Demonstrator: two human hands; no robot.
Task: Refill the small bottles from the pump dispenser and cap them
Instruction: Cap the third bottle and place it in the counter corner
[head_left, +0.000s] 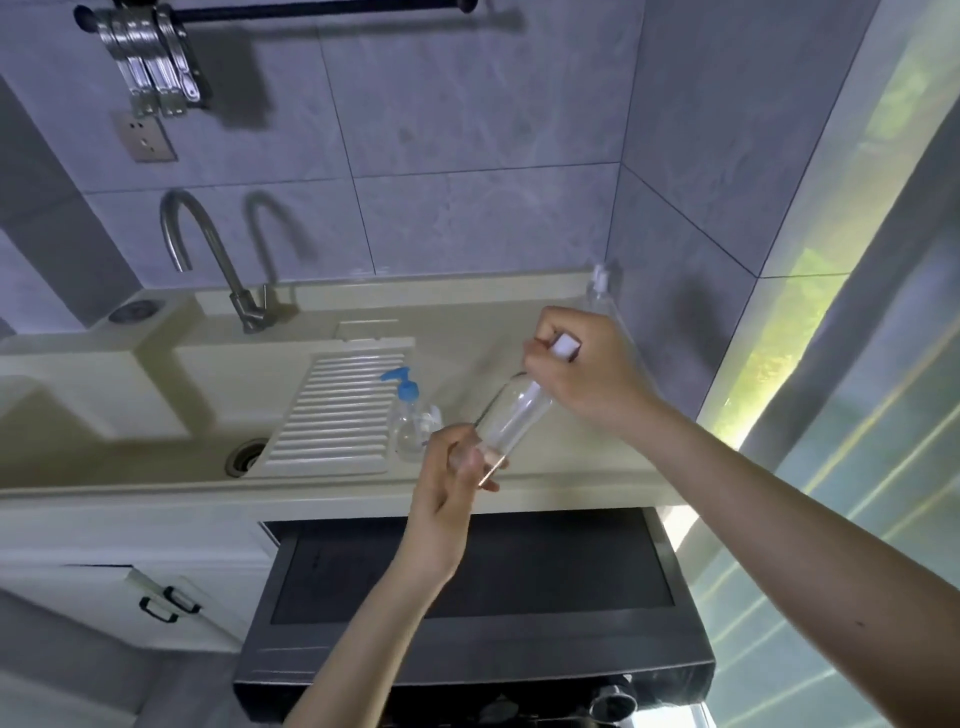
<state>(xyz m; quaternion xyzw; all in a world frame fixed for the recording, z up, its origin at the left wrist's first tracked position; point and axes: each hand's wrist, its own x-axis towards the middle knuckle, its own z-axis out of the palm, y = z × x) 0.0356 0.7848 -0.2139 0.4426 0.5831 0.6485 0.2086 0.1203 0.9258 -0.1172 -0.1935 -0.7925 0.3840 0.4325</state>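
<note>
A clear small bottle (511, 415) is held tilted above the counter's front edge. My left hand (452, 475) grips its base. My right hand (582, 364) is curled around its top, with a white cap (566, 345) showing between the fingers. The pump dispenser (410, 410), clear with a blue pump head, stands on the counter just left of my left hand. Another clear bottle (600, 291) with a white top stands in the back right corner against the wall.
A beige counter (322, 493) holds a sink with a ribbed washboard (337, 410), a drain (247, 454) and a curved steel tap (208, 260). A dark washing machine (467, 597) sits below. Tiled walls close the back and right; a window lies far right.
</note>
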